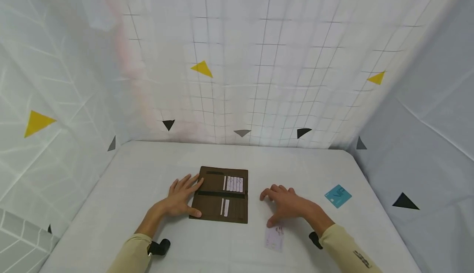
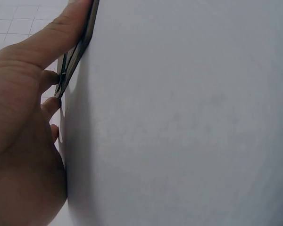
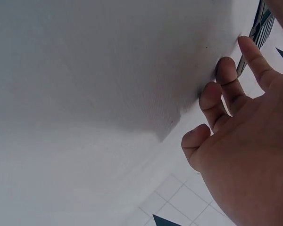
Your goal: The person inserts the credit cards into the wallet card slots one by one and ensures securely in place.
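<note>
A brown card wallet [image 1: 211, 208] lies unfolded on the white table, with several pale cards [image 1: 235, 184] in its upper slots and a couple in the lower part. My left hand [image 1: 179, 198] rests along its left edge, fingers spread and thumb [image 2: 61, 40] on the lower corner. Right of the wallet, my right hand [image 1: 289, 204] is low over the table, its fingers loosely bent and nothing in its grasp. A pale purple card [image 1: 274, 240] lies flat just below that hand, the thumb tip overlapping its top edge in the head view.
A teal card with "VIP" lettering [image 1: 338, 196] lies farther right on the white table [image 1: 166, 157]. White sheeting [image 1: 237, 59] with grid lines and yellow and dark triangles encloses the table at the back and sides. Black straps [image 1: 159, 247] are on both wrists.
</note>
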A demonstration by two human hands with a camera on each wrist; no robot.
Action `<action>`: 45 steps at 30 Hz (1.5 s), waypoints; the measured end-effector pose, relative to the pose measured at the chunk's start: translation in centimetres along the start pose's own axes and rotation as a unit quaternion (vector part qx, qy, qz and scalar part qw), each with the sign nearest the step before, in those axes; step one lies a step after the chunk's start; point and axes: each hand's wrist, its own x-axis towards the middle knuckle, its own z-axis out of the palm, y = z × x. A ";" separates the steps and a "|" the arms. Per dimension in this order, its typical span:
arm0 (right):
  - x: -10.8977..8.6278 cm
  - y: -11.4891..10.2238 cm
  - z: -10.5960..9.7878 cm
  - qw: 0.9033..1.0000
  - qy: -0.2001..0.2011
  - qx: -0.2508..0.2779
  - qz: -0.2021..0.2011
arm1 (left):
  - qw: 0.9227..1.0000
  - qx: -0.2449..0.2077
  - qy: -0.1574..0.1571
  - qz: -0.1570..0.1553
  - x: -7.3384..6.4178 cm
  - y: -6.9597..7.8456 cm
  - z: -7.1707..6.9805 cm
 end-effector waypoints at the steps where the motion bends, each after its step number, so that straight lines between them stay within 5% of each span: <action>1: 0.0 0.0 0.0 1.000 -0.002 0.002 0.000 | 1.000 -0.001 0.001 0.000 0.0 0.0 0.0; 13: 0.5 1.7 0.4 0.995 0.079 -0.055 0.032 | 1.000 -0.011 -0.001 0.003 -0.1 0.2 -0.1; 26: -0.7 3.0 -0.4 0.999 0.030 0.006 0.044 | 1.000 -0.010 -0.001 0.001 0.0 0.2 -0.2; 34: -0.6 3.0 -0.4 0.997 0.056 -0.003 0.056 | 1.000 -0.014 0.007 0.004 0.0 0.0 -0.2; 45: -0.7 3.0 -0.4 0.998 0.038 0.005 0.058 | 1.000 -0.008 0.005 0.005 0.0 -0.2 0.1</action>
